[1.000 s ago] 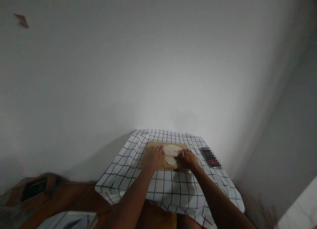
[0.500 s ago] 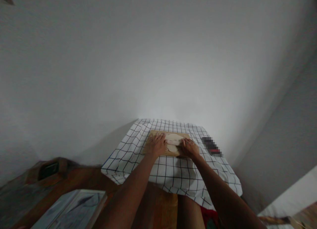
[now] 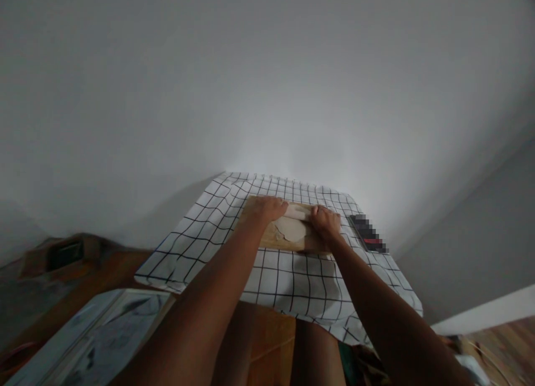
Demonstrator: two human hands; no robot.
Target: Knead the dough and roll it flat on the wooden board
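A flat, pale sheet of dough (image 3: 291,230) lies on a wooden board (image 3: 273,242). Across its far part rests a pale rolling pin (image 3: 299,211), close to the board's far edge. My left hand (image 3: 271,208) is closed over the pin's left end, knuckles up. Round the right end curl the fingers of my right hand (image 3: 326,219). Both ends of the pin are hidden under my hands. The dough's near edge is uneven, with a ragged bit at the left.
A white cloth with dark checks (image 3: 200,235) covers the table under the board. On its right lies a dark, pixelated flat object (image 3: 368,234). The wall (image 3: 267,96) rises behind. A pale framed panel (image 3: 112,330) and a cardboard box (image 3: 62,256) are at the lower left.
Both hands have pushed the rolling pin away from me, to the far part of the dough. My left fingers, spread before, are now curled. More dough shows on the near side.
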